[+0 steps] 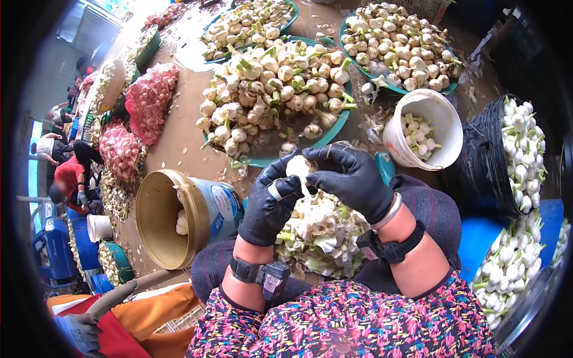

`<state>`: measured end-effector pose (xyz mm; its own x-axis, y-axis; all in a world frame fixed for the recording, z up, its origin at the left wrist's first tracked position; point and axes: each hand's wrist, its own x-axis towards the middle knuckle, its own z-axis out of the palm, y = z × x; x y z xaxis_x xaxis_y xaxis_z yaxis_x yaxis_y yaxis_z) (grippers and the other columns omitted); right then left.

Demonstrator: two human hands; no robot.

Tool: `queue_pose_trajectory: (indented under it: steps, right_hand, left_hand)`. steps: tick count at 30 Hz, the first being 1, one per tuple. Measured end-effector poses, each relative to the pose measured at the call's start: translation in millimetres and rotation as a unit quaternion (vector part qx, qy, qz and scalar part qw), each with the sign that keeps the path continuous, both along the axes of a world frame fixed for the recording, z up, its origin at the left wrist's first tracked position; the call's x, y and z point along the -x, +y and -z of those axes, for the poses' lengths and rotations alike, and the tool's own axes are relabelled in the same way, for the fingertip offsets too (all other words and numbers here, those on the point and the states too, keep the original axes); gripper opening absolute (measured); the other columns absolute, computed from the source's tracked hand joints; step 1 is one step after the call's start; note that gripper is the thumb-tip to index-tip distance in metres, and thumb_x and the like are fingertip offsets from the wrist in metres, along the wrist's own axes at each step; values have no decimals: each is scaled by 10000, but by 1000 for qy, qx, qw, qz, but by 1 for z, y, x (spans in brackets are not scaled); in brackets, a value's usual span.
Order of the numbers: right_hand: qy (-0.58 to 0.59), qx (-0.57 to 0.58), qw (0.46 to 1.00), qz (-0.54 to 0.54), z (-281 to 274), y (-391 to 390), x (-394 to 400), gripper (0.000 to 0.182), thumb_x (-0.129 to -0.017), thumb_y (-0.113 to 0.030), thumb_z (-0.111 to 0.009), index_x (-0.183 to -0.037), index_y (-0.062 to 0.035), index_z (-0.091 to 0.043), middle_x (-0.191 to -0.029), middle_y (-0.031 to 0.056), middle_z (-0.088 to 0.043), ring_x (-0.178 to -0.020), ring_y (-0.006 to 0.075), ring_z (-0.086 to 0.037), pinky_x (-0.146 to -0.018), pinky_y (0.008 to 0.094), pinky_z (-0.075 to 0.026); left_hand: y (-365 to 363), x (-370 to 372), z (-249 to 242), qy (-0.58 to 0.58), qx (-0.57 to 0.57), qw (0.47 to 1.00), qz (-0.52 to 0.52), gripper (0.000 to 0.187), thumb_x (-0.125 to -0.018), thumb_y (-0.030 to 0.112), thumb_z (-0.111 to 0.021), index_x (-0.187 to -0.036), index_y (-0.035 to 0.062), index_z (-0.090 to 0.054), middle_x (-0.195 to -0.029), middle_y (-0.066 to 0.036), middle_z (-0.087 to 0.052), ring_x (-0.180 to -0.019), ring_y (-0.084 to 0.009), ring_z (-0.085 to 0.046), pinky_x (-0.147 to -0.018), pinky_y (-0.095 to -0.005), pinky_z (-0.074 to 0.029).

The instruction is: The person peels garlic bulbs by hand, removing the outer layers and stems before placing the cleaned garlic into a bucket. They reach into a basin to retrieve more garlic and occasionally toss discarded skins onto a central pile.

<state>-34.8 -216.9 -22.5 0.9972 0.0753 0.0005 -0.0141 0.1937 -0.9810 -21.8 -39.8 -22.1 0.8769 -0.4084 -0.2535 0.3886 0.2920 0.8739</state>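
Note:
A white garlic bulb (298,167) is held up between my two hands, its outer skin partly loose and hanging down. My left hand (268,206), in a black glove, is closed around the bulb's left side; a white band wraps one finger. From the right, my right hand (355,182), also black-gloved, pinches at the bulb's skin with thumb and fingers. Below both hands a heap of peeled garlic skins (325,235) lies between my knees. Just beyond them stands a wide green basin (343,122) piled with unpeeled, soil-stained garlic bulbs (268,89).
A tipped bucket (170,173) at left holds a bulb. At right stand a white bucket (391,140) of cleaned garlic and a black-lined tub (483,149) heaped with white bulbs. More garlic basins (349,51) lie beyond. A co-worker's gloved hand (80,331) shows at lower left.

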Motion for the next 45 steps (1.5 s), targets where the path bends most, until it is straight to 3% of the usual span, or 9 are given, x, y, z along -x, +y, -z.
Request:
queue_pose_trajectory:
  steps: [14,23,30,33,35,38,41,43,45]
  right_hand:
    - [-153,433,883,96,10,11,6,143,-739,-174,-549,-803,-54,-593,-774,177,-577,-704,339,-572,-610,432,-464]
    - [190,68,974,104,43,4,8,159,-741,-153,-565,-704,1,-573,-591,120,-587,-522,166,-561,-534,311,-460]
    - [122,405,892,162,53,1,-8,74,-718,-114,-526,-733,-50,-561,-711,177,-585,-716,379,-571,-658,426,-456]
    - [61,341,933,97,56,-6,-4,117,-702,-83,-525,-805,-44,-566,-792,198,-581,-732,398,-561,-680,443,-451]
    - [-22,326,940,100,46,-11,-7,191,-702,-43,-545,-891,-40,-571,-817,158,-590,-704,296,-593,-658,381,-468]
    - [91,-66,993,-27,-10,-14,-1,261,-723,-38,-650,-971,-48,-572,-778,14,-566,-684,37,-522,-619,216,-460]
    - [79,-4,997,-1,10,-4,-1,239,-731,-66,-667,-947,-45,-566,-733,7,-572,-639,53,-530,-602,227,-468]
    - [81,-29,996,-2,9,-3,-2,222,-729,-78,-673,-915,-44,-558,-702,0,-575,-622,49,-517,-584,229,-459]
    - [36,55,998,21,12,-4,-2,200,-721,-81,-675,-880,-48,-558,-713,6,-579,-621,46,-503,-569,228,-445]
  left_hand:
    - [-13,2,16,51,16,998,-31,407,-733,-29,-648,-1127,-42,-547,-1058,-97,-619,-971,-161,-577,-872,-275,-447]
    - [-2,8,18,91,160,983,0,465,-761,87,-606,-1194,-37,-492,-1072,-108,-589,-983,-192,-571,-880,-288,-452]
    - [12,0,31,220,279,935,6,653,-778,216,-622,-1344,53,-340,-1183,-130,-497,-1066,-288,-521,-902,-459,-452]
    - [12,-2,27,189,277,942,-10,653,-808,246,-610,-1363,66,-316,-1207,-118,-493,-1073,-287,-517,-915,-468,-445]
    - [20,-7,45,246,317,916,1,601,-842,237,-573,-1363,78,-319,-1231,-113,-486,-1090,-283,-510,-923,-467,-439]
    - [10,-3,43,226,311,923,-19,549,-866,209,-548,-1353,73,-334,-1245,-107,-483,-1124,-280,-494,-928,-456,-437]
    - [-6,-1,22,136,273,952,-15,518,-871,202,-556,-1330,53,-365,-1245,-104,-490,-1140,-262,-489,-945,-432,-424]
    - [-2,-1,21,-138,-160,977,30,514,-872,188,-563,-1322,33,-369,-1229,-103,-506,-1141,-240,-488,-952,-422,-421]
    - [-1,-7,21,-235,-155,956,81,511,-863,159,-579,-1308,7,-380,-1190,-106,-532,-1083,-223,-525,-889,-400,-469]
